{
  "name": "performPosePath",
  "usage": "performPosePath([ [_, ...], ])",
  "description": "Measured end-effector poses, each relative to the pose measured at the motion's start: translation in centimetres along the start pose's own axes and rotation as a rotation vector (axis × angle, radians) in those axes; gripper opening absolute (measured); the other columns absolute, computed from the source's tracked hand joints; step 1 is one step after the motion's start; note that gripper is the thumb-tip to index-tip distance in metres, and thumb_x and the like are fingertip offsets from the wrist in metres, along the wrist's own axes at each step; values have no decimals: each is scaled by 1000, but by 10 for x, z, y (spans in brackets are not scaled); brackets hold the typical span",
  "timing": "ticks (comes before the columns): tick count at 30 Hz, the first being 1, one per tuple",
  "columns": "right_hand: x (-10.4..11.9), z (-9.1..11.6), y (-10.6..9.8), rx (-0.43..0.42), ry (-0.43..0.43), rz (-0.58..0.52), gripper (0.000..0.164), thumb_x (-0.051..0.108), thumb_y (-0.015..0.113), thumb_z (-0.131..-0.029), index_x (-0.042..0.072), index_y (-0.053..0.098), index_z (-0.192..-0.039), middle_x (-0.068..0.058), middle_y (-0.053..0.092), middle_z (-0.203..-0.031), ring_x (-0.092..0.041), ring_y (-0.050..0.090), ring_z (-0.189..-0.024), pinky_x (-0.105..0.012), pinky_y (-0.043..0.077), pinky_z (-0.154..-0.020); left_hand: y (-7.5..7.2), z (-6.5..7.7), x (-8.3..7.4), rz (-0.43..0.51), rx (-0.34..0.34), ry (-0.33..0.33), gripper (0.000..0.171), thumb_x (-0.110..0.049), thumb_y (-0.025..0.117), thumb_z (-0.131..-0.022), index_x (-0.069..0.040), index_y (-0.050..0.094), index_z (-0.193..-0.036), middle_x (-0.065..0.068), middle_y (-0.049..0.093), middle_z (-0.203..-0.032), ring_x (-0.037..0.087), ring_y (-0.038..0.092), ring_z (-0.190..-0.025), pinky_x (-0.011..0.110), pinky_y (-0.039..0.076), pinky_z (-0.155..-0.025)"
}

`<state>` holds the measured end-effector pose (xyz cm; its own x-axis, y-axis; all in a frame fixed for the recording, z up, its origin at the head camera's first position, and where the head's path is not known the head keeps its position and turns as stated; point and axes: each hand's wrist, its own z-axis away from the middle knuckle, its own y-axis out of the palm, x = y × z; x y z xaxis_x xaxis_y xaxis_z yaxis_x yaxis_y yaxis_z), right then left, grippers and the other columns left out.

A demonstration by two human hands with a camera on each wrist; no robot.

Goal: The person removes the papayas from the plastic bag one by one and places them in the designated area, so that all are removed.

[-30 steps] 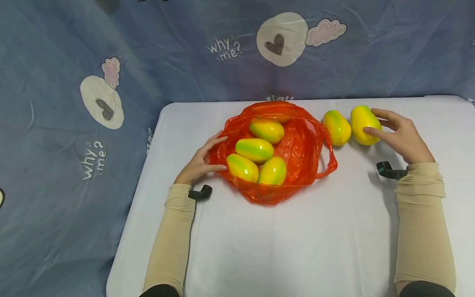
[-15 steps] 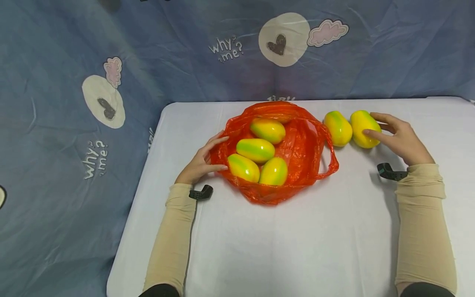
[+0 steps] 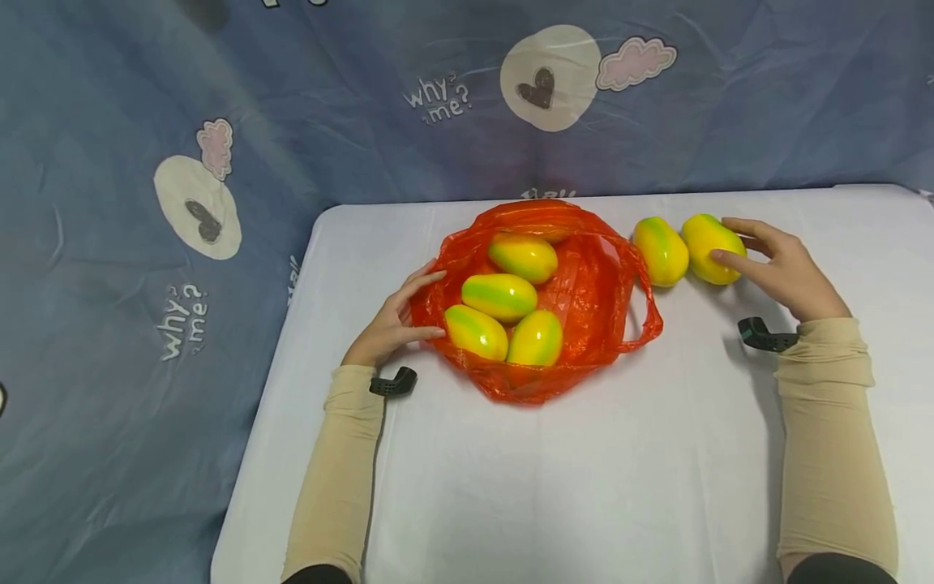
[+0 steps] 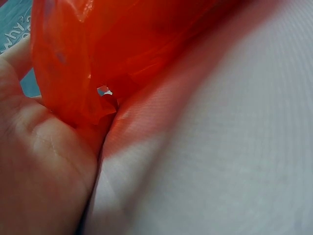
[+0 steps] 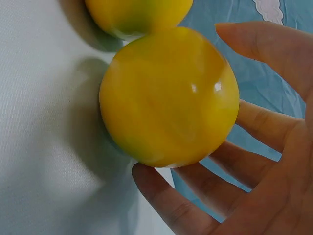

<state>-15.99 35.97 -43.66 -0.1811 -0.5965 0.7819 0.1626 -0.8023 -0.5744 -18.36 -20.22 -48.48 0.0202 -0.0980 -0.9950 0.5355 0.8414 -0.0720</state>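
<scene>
Several yellow-green mangoes [image 3: 499, 296] lie inside a red plastic bag [image 3: 584, 316], whose mouth is spread wide. My left hand [image 3: 383, 323] rests against the bag's left side, thumb and fingers extended along it; in the left wrist view the red film [image 4: 127, 44] lies by the palm, and some fingers are hidden behind it. To the right of the bag, two more mangoes stand side by side, a nearer-to-bag mango [image 3: 661, 251] and an outer mango [image 3: 711, 249]. My right hand [image 3: 784, 264] is around the outer mango's right side, its thumb apart from the fruit in the right wrist view.
A white-covered table [image 3: 584, 487] carries everything. Behind and to the left hangs a blue printed cloth [image 3: 328, 105]. The bag's handle loop [image 3: 645, 328] sticks out to the right, close to the mangoes outside.
The outer mango has come down slightly with my right hand and now stands on the table beside the other one. My left hand and the bag have kept their places.
</scene>
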Motion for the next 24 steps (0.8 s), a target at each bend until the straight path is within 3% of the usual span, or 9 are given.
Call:
performPosePath([
  [17,-1,4,-3,-36,-20,8,75,48,64,-100,25,32,-163,-3,29,-171,-41,22,-158,-72,16,-124,1,1,0,2,-1,-9,81,4,79,-84,-20,47,-155,-17,22,-170,15,25,-158,20,46,-113],
  [24,0,1,-1,-26,-16,22,77,46,66,-99,23,31,-164,-8,28,-171,-45,25,-155,-73,19,-123,1,1,-1,-3,-4,-11,82,5,79,-84,-19,47,-155,-17,22,-170,15,25,-158,20,46,-113],
])
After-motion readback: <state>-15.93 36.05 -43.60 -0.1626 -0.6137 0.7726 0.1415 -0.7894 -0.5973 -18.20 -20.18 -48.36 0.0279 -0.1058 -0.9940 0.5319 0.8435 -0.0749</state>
